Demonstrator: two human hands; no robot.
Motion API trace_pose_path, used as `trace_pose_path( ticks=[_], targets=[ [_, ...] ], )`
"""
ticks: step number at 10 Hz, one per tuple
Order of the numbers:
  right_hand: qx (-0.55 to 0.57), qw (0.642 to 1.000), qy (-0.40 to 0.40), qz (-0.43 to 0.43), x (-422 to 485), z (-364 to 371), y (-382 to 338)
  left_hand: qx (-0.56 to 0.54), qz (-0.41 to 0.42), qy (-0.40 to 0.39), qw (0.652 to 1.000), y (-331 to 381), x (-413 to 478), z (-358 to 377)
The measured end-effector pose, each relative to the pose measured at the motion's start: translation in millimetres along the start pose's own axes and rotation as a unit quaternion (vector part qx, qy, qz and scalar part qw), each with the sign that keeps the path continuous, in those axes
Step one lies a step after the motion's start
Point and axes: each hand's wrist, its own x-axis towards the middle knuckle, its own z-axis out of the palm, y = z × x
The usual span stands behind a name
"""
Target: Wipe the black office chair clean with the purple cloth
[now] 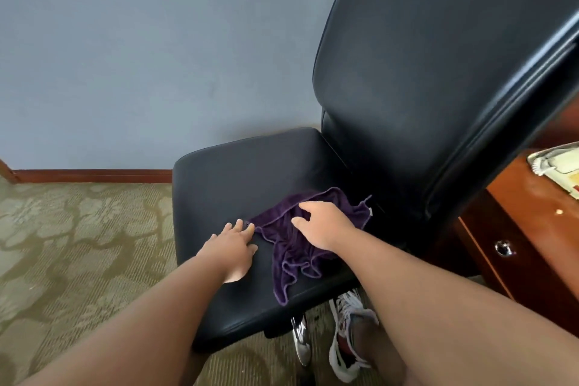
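Observation:
The black office chair (238, 178) fills the middle and right of the view, its tall backrest rising at the right. A crumpled purple cloth (291, 254) lies on the seat near the backrest, one end hanging toward the seat's front edge. My right hand (322, 226) lies on top of the cloth with fingers spread and slightly bent. My left hand (233, 247) rests flat on the bare seat just left of the cloth, its fingertips touching the cloth's corner.
A wooden desk (517, 229) with a drawer knob (503, 248) stands close on the right, a telephone (560, 166) on its top. Patterned carpet (78, 244) spreads to the left, up to a blue wall and wooden skirting. My shoe (347, 338) shows under the seat.

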Motion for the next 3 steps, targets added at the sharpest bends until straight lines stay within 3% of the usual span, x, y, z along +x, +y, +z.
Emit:
trace_pose_path(
  ticks=[3],
  targets=[
    [-0.034, 0.997, -0.066, 0.016, -72, -79, -33, 0.004, 0.003, 0.058, 0.998, 13, -69, -73]
  ],
)
